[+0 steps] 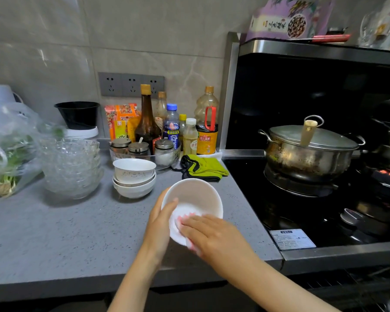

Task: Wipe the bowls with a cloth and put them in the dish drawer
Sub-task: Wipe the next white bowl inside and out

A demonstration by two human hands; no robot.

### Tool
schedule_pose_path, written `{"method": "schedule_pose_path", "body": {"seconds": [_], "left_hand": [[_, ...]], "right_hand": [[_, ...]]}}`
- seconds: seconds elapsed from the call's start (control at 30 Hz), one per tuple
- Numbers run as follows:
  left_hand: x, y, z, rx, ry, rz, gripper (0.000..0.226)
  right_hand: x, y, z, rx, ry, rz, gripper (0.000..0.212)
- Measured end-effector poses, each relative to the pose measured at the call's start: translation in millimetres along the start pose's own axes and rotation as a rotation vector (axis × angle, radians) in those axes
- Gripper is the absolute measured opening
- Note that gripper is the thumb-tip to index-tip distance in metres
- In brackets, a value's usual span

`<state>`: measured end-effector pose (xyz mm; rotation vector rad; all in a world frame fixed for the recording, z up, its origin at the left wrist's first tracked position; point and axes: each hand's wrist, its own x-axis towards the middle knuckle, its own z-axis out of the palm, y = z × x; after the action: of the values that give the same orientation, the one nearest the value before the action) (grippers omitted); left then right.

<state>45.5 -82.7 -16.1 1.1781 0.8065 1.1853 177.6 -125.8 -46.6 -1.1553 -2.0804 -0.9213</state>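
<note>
Countertop (54,233) of grey speckled stone runs under a tiled wall to a black hob (302,212) on the right. Bare counter lies left of the hands, up to the front edge; stacked bowls (134,179) stand just behind. The left hand (160,221) grips the tilted white bowl (194,197) by its rim; the right hand (212,235) presses a cloth (185,216) inside it, fingers flat.

Soft, even light covers the grey surface (54,233), with faint shadows under the glass bowls (71,167). Far left of the steel pot (306,152), wall tiles (43,52) show pale glare; behind it all is dim; above it the purple box (288,19) blurs.
</note>
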Motion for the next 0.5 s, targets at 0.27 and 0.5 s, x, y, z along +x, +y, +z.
{"method": "schedule_pose_path", "body": {"seconds": [0.27,0.5], "left_hand": [[-4,-6,4,-0.018,0.004,-0.009,0.023],[2,-3,-4,-0.033,0.016,-0.070,0.027]], "right_hand": [[-2,-10,7,-0.119,0.032,0.085,0.050],[3,-4,3,0.005,-0.021,0.034,0.033]]}}
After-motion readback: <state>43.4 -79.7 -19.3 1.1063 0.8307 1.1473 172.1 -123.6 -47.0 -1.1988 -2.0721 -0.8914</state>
